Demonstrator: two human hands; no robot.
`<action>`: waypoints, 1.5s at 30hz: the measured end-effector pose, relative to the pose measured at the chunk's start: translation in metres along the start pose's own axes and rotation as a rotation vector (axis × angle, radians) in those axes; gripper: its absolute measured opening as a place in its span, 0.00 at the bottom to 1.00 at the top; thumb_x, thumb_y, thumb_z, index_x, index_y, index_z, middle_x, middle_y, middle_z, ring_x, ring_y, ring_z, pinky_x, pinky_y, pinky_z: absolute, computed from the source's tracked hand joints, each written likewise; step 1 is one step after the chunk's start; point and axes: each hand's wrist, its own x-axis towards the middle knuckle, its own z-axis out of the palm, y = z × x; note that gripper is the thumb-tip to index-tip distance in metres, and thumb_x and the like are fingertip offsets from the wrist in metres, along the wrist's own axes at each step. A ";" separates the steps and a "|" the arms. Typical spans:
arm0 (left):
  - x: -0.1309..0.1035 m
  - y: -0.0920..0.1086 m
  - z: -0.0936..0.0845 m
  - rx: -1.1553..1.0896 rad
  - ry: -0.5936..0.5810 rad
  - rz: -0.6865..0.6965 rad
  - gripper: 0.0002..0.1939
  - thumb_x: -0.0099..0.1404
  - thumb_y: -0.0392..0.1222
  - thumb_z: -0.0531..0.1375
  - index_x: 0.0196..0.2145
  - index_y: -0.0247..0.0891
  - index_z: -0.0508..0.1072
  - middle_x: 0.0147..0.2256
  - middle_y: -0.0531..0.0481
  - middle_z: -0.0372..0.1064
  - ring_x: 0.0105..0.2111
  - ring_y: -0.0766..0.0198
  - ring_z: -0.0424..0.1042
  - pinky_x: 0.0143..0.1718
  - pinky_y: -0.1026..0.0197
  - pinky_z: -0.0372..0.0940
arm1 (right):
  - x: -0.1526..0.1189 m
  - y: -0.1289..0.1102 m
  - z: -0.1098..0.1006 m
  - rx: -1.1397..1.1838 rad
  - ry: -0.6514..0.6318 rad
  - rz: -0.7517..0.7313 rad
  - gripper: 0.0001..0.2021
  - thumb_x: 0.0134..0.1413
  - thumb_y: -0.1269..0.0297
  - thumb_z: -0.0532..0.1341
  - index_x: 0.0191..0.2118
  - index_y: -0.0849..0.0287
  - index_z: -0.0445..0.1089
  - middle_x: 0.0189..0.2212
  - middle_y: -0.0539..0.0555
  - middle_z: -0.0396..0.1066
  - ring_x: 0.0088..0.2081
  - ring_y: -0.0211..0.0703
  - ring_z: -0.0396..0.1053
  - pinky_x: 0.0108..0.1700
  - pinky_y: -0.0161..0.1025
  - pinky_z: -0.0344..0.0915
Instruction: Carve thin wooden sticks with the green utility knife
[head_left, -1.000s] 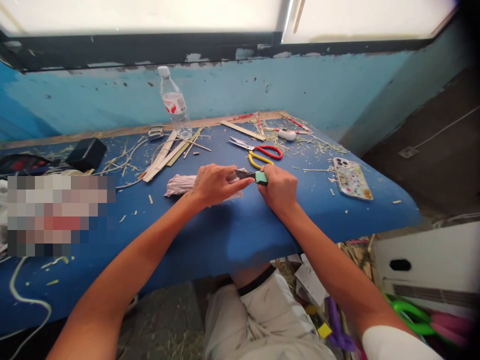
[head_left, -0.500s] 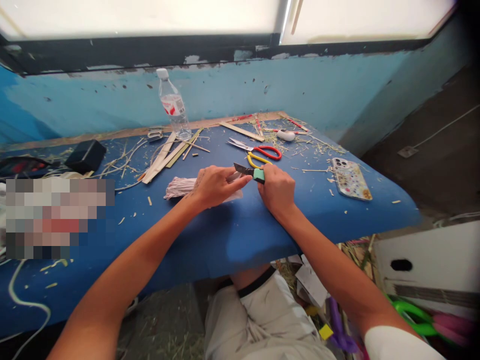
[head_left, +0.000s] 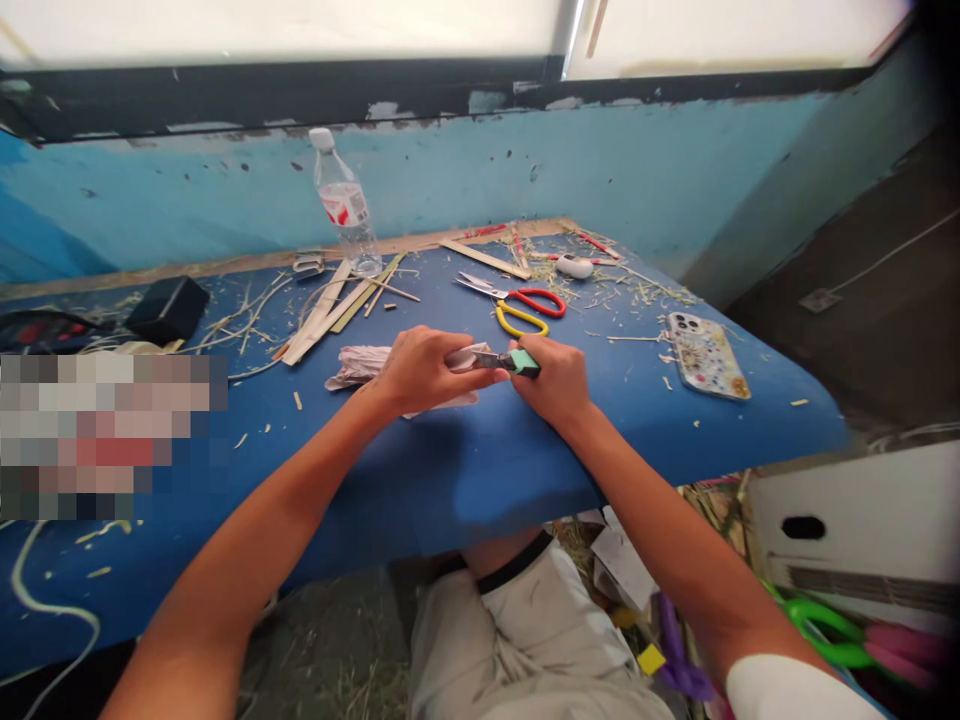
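My right hand (head_left: 556, 382) is closed round a utility knife (head_left: 525, 363) with a green and black handle, its blade pointing left. My left hand (head_left: 421, 374) pinches crumpled, pale pinkish paper (head_left: 358, 364), which sticks out on both sides of the fingers. Between the left thumb and forefinger lies the knife blade, against a fold of the paper. How far the blade tip reaches in there is hidden. Just beyond my right hand, scissors (head_left: 517, 305) with one red and one yellow handle rest open on the blue table (head_left: 510, 450).
A plastic bottle (head_left: 346, 215) stands near the wall beside flat bamboo strips (head_left: 322, 315). To the right lies a phone in a patterned case (head_left: 706, 358). A small white object (head_left: 574, 266) sits among shavings. A black box (head_left: 166, 308) and cables are on the left.
The knife blade has dropped from above my left fingers to between the thumb and forefinger, against the paper. The view has shifted slightly.
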 end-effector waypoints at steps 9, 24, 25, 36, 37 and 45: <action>0.000 0.002 -0.002 -0.037 -0.066 0.033 0.34 0.58 0.73 0.61 0.19 0.38 0.58 0.16 0.59 0.47 0.23 0.70 0.44 0.27 0.61 0.42 | -0.001 0.002 -0.001 0.070 -0.042 -0.062 0.10 0.64 0.60 0.56 0.32 0.55 0.71 0.28 0.51 0.74 0.29 0.42 0.68 0.35 0.38 0.57; -0.002 0.002 0.006 0.036 -0.002 0.031 0.32 0.59 0.70 0.60 0.18 0.39 0.58 0.16 0.57 0.50 0.22 0.69 0.43 0.27 0.60 0.43 | 0.000 0.003 -0.001 0.107 -0.081 -0.097 0.09 0.64 0.61 0.57 0.33 0.55 0.70 0.28 0.50 0.74 0.30 0.41 0.69 0.35 0.37 0.56; -0.002 0.004 0.006 0.041 0.015 0.020 0.32 0.59 0.70 0.59 0.18 0.39 0.59 0.16 0.57 0.51 0.21 0.69 0.43 0.27 0.60 0.44 | 0.000 0.003 -0.001 0.090 -0.073 -0.088 0.09 0.64 0.61 0.57 0.34 0.55 0.70 0.28 0.51 0.74 0.30 0.42 0.69 0.35 0.38 0.56; -0.003 0.011 0.003 -0.017 0.049 -0.029 0.28 0.62 0.65 0.58 0.19 0.38 0.67 0.17 0.52 0.65 0.20 0.70 0.54 0.26 0.62 0.49 | -0.002 -0.011 0.000 -0.006 0.047 -0.082 0.14 0.72 0.60 0.51 0.34 0.56 0.66 0.29 0.55 0.73 0.30 0.43 0.67 0.36 0.38 0.57; -0.003 0.010 0.002 -0.019 0.049 -0.029 0.28 0.62 0.65 0.58 0.19 0.38 0.67 0.17 0.52 0.65 0.20 0.70 0.54 0.26 0.62 0.49 | -0.002 -0.011 0.000 -0.010 0.051 -0.086 0.14 0.72 0.60 0.51 0.34 0.56 0.66 0.28 0.55 0.73 0.30 0.43 0.67 0.35 0.38 0.57; -0.001 0.006 0.002 -0.007 0.072 -0.006 0.30 0.64 0.66 0.57 0.19 0.38 0.63 0.15 0.56 0.56 0.20 0.70 0.49 0.26 0.62 0.45 | -0.002 -0.014 0.000 -0.050 0.063 -0.056 0.15 0.73 0.60 0.49 0.34 0.56 0.65 0.29 0.55 0.72 0.30 0.43 0.67 0.35 0.39 0.57</action>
